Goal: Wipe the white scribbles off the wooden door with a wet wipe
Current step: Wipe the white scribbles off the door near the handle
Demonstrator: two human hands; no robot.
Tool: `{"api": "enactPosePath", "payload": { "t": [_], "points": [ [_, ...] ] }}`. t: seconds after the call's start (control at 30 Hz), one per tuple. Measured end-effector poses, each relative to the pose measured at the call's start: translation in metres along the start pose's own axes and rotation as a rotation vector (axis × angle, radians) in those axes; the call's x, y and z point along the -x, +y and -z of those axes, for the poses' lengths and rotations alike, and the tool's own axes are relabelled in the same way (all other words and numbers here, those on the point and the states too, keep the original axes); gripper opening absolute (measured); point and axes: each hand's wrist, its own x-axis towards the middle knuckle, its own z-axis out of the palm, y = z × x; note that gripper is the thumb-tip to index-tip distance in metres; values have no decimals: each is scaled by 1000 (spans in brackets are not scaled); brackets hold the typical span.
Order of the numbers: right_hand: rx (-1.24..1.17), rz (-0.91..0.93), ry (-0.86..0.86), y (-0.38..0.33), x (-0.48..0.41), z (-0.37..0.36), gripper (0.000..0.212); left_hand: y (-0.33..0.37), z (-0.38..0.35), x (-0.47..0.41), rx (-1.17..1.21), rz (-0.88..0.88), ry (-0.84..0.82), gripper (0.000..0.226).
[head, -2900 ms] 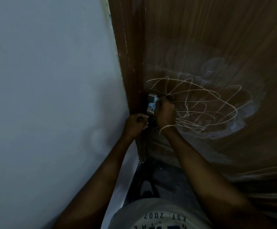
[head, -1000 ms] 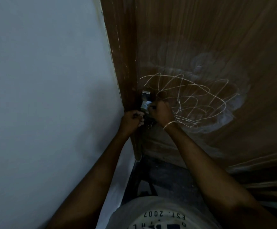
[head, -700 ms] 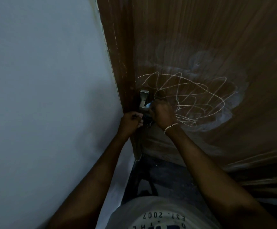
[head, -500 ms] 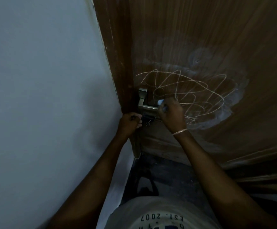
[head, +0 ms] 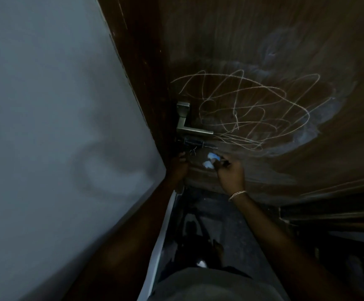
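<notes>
The white scribbles (head: 252, 109) are spread over the wooden door (head: 285, 40) as a loose tangle of lines, starting just beside the handle (head: 189, 127) near the door's left edge and running out to the right. A pale smeared halo is seen around them. No line looks rubbed out, so the wiping is judged to be at its very start.

The wet wipe (head: 211, 160) is bunched small and pinched in the curled fingers of the right hand (head: 231, 173). This hand is held below the handle and under the lowest lines. Whether the wipe touches the wood cannot be told.

The left hand (head: 177, 168) is placed at the door's left edge, under the lock (head: 193, 145). Whether it is clamped on anything cannot be told in the dim light.

For the next move, the wipe would need to be raised onto the lowest strokes and pressed flat, with the door steadied against the push. A bracelet (head: 237, 194) is worn on the right wrist, and a grey wall (head: 57, 127) lies left of the door.
</notes>
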Motion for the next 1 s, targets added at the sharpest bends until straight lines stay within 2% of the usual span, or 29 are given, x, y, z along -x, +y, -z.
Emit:
{"api": "enactPosePath", "payload": {
  "t": [0.07,0.2,0.33,0.47,0.6,0.67,0.87,1.0],
  "points": [
    [25,-18,-15,9,-3,-7,26,-6,-3,-10,39,-3,-15,49],
    [12,-78,-17,21,-13,-21,32,-10,-10,-31,98,-9,-82,36],
    [-2,-101,-16,32,-17,-31,26,-19,-16,-42,28,-96,-49,44],
    [-16,-111,-1,34,-19,-32,24,-19,-13,-45,-14,7,-134,39],
    [-24,-114,3,34,-22,-28,24,-34,-4,-34,35,-43,88,27],
    [-17,-116,4,35,-23,-27,24,-37,1,-32,48,-72,101,19],
    [158,16,-55,42,-30,-32,25,-42,11,-37,106,-83,50,24],
    [324,160,-156,45,-38,-51,28,-46,20,-48,158,-33,-51,20]
  ]
}}
